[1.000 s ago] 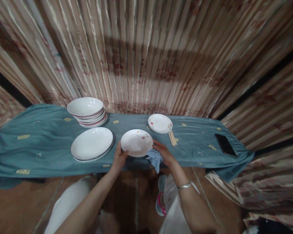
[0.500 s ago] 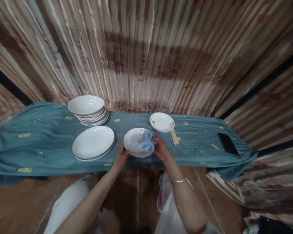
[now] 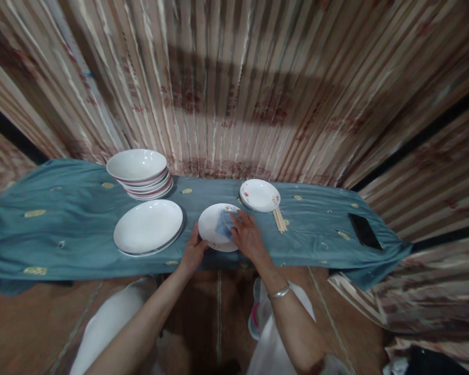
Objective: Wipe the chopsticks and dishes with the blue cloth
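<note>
A white plate [image 3: 208,224] with a small floral print lies near the table's front edge, between my hands. My left hand [image 3: 194,251] grips its left rim, thumb on top and fingers underneath. On the plate's inner surface is a light blue cloth [image 3: 223,225], partly covered by my right hand [image 3: 247,234], whose fingers press it down from the right side. Behind and to the right of this plate sits a short stack of floral plates [image 3: 260,195], with several wooden chopsticks [image 3: 280,220] beside it.
Stacked larger white plates [image 3: 148,227] lie left of my left hand. A tall pile of red-rimmed bowls [image 3: 138,165] stands behind them. Far right is a black phone [image 3: 365,231]. The teal tablecloth [image 3: 312,216] ends at a striped curtain [image 3: 234,94] along the back.
My right hand has moved left from the plate's right rim onto the cloth. The bunched cloth is now pressed flatter and further left on the plate. My left hand keeps its hold.
</note>
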A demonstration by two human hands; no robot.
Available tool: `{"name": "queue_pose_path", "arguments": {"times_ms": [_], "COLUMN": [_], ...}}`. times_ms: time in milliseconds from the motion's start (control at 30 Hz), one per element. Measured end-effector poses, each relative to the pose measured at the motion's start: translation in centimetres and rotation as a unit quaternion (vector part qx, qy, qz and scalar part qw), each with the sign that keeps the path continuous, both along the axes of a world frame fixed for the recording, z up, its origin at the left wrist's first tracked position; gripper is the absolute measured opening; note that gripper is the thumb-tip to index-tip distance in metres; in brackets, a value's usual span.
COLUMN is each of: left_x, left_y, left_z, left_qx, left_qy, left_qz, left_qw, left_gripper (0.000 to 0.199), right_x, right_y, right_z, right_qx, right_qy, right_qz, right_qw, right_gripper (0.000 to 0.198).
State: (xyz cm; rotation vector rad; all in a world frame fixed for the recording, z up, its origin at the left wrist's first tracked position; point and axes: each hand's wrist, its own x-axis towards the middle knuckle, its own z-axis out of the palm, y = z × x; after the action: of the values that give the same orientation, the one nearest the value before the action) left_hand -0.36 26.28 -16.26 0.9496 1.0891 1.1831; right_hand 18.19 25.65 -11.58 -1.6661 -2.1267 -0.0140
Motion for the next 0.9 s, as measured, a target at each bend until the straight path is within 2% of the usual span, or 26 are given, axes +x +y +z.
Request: {"name": "queue_pose_path", "arguments": {"times_ms": [100, 167, 333, 667, 900], "left_x": [0.1, 0.1, 0.0, 0.2, 0.1], "left_y": [-0.1, -0.2, -0.2, -0.6, -0.7], "left_z": [0.7, 0.9, 0.8, 1.8, 1.8], "left_qx": [-0.014, -0.019, -0.022, -0.03, -0.025], "left_qy": [-0.025, -0.035, -0.047, -0.057, -0.062], "left_qz": [0.0, 0.006, 0.001, -0.008, -0.012], "left_qw": [1.0, 0.999, 0.999, 0.998, 0.998], "left_gripper": [0.082, 0.081, 0.081, 0.081, 0.081], "right_x": [-0.2, -0.4, -0.7, -3.2, -5.1], "right_y": [0.1, 0.5, 2.2, 4.5, 5.1], "right_z": [-0.2, -0.6, -1.6, -0.9, -1.4], "right_qx": [-0.079, -0.101, -0.089, -0.109, -0.122], "right_qy": [-0.051, -0.063, -0.038, -0.013, 0.083], "right_qz": [0.003, -0.022, -0.064, -0.043, 0.02], "right_qw": [0.996, 0.993, 0.993, 0.993, 0.989], "right_gripper": [0.035, 0.037, 0.044, 0.053, 0.056]}}
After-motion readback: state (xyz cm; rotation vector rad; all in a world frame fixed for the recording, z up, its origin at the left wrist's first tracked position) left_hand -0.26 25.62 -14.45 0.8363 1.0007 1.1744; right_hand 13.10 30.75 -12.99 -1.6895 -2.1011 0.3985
